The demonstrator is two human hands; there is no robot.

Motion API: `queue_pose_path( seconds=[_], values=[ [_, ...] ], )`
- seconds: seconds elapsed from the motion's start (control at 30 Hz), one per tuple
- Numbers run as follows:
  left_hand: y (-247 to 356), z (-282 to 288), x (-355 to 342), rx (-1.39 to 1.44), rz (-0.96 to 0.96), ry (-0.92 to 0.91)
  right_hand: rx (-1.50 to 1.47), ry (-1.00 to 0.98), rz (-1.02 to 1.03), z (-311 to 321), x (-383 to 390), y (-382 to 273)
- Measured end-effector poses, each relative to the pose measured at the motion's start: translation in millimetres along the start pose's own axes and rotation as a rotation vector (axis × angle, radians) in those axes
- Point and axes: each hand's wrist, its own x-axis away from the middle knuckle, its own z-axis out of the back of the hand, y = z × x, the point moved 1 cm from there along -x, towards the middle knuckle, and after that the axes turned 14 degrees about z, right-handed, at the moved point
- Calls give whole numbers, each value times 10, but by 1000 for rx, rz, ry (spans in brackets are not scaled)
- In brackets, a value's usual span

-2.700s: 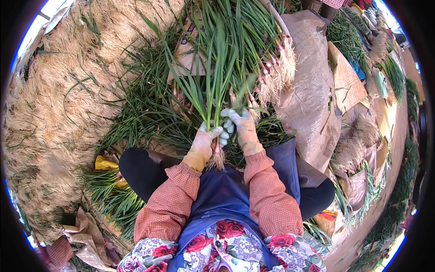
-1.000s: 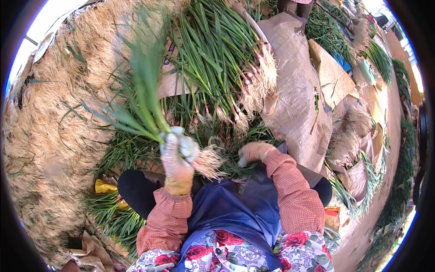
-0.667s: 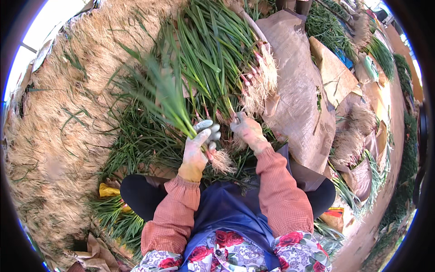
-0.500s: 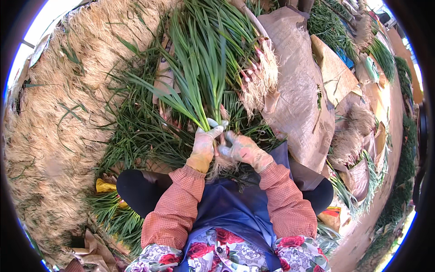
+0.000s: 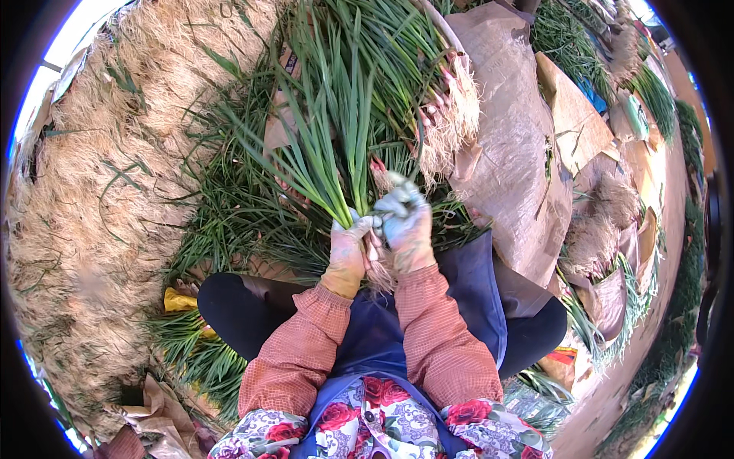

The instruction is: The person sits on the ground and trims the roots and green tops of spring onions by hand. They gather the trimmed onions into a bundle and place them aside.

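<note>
My left hand [image 5: 348, 249], in a pale stained glove, is closed round a small bunch of green garlic [image 5: 336, 183]. Its long leaves point away from me, and the pale bulbs and roots hang below the grip above my lap. Right beside the bulbs is my gloved right hand [image 5: 407, 226], its fingers bent and smeared by motion, so whether they hold anything is unclear. Beyond the hands lies a large pile of green garlic [image 5: 397, 69], with pinkish bulbs and long roots [image 5: 451, 126] turned to the right.
A wide heap of dry, straw-like roots [image 5: 99, 229] fills the left. Brown sheeting [image 5: 505, 130] lies to the right, with more rooted bundles [image 5: 600, 229] past it. By my left knee sits another bundle of green stalks [image 5: 199, 359] with a yellow wrap [image 5: 180, 300].
My right hand has moved up and slightly left, from the roots to beside the bulbs, and turned upright. My left hand keeps its hold on the bunch.
</note>
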Motion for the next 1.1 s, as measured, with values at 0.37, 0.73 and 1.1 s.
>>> queue_pose_path(
  seconds=[0.37,0.73,1.1],
  values=[
    [55,56,177,181,249,-468,721,-303,-309,-11,-78,-21],
    [-40,124,134,89,85,-130,-179,-242,71,136,-16,-115],
    [28,-25,246,-236,201,61,1082,-254,211,-75,-326,-393]
  ],
)
